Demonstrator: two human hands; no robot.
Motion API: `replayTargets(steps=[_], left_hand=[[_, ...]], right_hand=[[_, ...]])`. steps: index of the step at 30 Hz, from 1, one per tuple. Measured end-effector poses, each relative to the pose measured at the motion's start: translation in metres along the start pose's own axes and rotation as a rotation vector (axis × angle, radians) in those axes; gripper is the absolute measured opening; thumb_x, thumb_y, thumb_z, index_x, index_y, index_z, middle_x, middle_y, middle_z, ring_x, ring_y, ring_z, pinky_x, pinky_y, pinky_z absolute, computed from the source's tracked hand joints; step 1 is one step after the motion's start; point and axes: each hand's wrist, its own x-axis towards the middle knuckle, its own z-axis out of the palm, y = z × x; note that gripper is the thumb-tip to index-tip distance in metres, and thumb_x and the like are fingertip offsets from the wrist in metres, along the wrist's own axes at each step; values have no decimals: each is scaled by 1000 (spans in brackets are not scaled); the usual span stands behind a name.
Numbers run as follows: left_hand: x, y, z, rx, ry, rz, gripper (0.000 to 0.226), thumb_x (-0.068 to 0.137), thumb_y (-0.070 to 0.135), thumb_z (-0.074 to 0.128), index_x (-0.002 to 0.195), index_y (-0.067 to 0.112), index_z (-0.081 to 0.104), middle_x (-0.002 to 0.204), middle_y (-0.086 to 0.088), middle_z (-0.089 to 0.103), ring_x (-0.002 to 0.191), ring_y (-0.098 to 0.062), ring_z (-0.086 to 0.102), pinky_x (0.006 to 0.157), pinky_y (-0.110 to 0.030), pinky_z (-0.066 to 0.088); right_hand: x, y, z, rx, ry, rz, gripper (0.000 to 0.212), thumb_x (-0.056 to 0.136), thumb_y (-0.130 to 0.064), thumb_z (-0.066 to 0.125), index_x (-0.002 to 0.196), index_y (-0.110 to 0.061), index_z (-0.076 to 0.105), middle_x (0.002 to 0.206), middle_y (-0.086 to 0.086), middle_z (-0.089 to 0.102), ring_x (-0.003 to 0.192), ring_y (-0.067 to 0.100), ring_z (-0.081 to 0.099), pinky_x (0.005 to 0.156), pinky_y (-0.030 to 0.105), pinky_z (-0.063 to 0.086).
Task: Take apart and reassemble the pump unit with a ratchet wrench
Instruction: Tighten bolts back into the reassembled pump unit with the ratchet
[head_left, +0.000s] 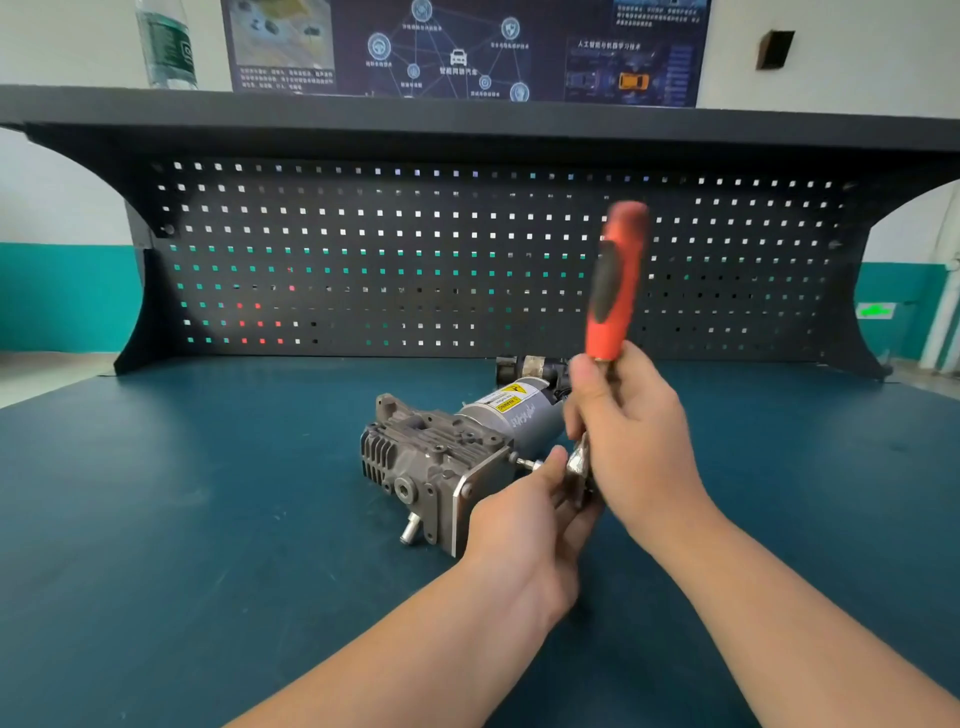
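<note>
The pump unit (457, 457) lies on its side on the dark teal bench top (182, 519), just ahead of and left of both hands. Its long axis runs diagonally: the finned grey casting end points toward the near left, and the smooth silver motor cylinder points away to the far right, passing behind the right hand. A yellow warning label (511, 397) with a triangle symbol sits on the cylinder; the word "WARNING" can just be made out, the finer print cannot.

The right hand (631, 441) is curled round the ratchet wrench (615, 291) low on its shaft, so the red and black handle stands nearly upright above the fist, tilted slightly right and blurred. The left hand (530, 519) is curled about the wrench's metal head, just below the right hand, its thumb beside a small bit that points at the pump's flat end plate.

Beyond the hands stands a black pegboard (415, 260), and above it a poster (467, 47) with Chinese text too small to read.
</note>
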Motion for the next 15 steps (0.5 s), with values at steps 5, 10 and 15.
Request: replayTargets(steps=[5, 10, 15], left_hand=[[-3, 5, -3, -85, -137, -68, 27, 93, 11, 47, 74, 8, 66, 65, -8, 68, 57, -15, 66, 60, -28, 52], [3, 7, -4, -1, 28, -14, 9, 91, -1, 53, 85, 0, 57, 80, -16, 60, 68, -23, 56, 70, -33, 50], [2, 5, -3, 24, 89, 43, 4, 90, 0, 57, 87, 1, 59, 79, -14, 61, 70, -23, 58, 70, -34, 51]], right_hand=[[-10, 3, 5, -388, -158, -496, 13, 92, -35, 47, 84, -25, 47, 55, -12, 41, 51, 11, 36, 49, 26, 35], [14, 26, 0, 230, 178, 561, 25, 99, -26, 47, 75, -18, 48, 55, 1, 52, 31, 5, 36, 32, 16, 28], [12, 35, 1, 475, 210, 770, 26, 100, -23, 47, 75, -14, 46, 57, 4, 50, 26, 4, 30, 29, 16, 22]])
